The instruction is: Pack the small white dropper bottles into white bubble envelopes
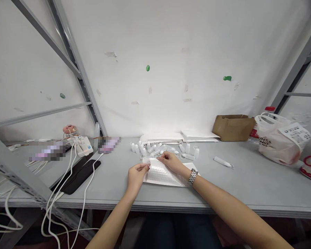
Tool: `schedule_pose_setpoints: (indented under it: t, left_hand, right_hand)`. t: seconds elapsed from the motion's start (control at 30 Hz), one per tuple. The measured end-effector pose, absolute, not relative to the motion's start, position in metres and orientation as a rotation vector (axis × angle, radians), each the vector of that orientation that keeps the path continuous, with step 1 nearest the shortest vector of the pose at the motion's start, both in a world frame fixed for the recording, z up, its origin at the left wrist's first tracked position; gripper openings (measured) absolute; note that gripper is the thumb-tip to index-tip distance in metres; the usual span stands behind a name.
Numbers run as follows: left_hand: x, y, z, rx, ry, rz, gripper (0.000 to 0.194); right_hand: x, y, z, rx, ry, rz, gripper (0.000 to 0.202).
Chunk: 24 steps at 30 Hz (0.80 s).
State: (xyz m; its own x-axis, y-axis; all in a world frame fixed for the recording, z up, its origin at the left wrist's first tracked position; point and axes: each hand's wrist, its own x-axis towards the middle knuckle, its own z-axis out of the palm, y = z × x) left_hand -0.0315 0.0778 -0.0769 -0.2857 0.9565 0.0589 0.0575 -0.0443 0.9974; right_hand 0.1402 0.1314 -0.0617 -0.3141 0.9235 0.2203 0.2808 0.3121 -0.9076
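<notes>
A white bubble-lined mailer lies on the grey table in front of me. My left hand pinches its upper left corner between thumb and fingers. My right hand, with a metal watch on the wrist, is closed on the mailer's top edge, and the forearm crosses its right part. Just behind the mailer are several small translucent white bottles with loops, some upright and some lying down. One more white tube lies apart to the right.
White mailers are stacked against the wall. At the right stand a brown cardboard box and a white plastic bag. Phones, white cables, a power strip and a black pad occupy the left, beside a metal shelf post.
</notes>
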Motion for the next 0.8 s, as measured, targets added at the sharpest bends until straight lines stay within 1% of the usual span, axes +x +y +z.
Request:
schedule_pose_setpoints:
  t: [0.13,0.3,0.37,0.47,0.63,0.67,0.8]
  left_hand:
    - [-0.018,0.07,-0.079,1.189,1.363,1.412,0.032]
    - [-0.015,0.058,-0.064,1.225,1.296,1.285,0.053]
    - [-0.017,0.056,-0.057,1.322,1.346,1.219,0.057]
    - [-0.028,0.06,-0.049,1.578,1.606,1.246,0.051]
    - [-0.055,0.1,-0.04,1.679,1.877,1.398,0.025]
    - [-0.058,0.111,-0.039,1.691,1.887,1.404,0.022]
    - [-0.057,0.146,-0.04,1.733,1.887,1.4,0.021]
  right_hand:
    - [0.142,0.136,-0.066,-1.118,-1.733,0.972,0.032]
    - [0.141,0.135,-0.065,-1.135,-1.774,0.964,0.028]
    - [0.14,0.132,-0.063,-1.132,-1.829,0.972,0.028]
    - [0.141,0.13,-0.062,-1.158,-1.915,0.968,0.027]
    - [0.143,0.128,-0.064,-1.248,-1.989,0.927,0.025]
    - [0.142,0.128,-0.064,-1.261,-1.996,0.919,0.025]
    - [0.141,0.126,-0.063,-1.292,-2.014,0.899,0.025]
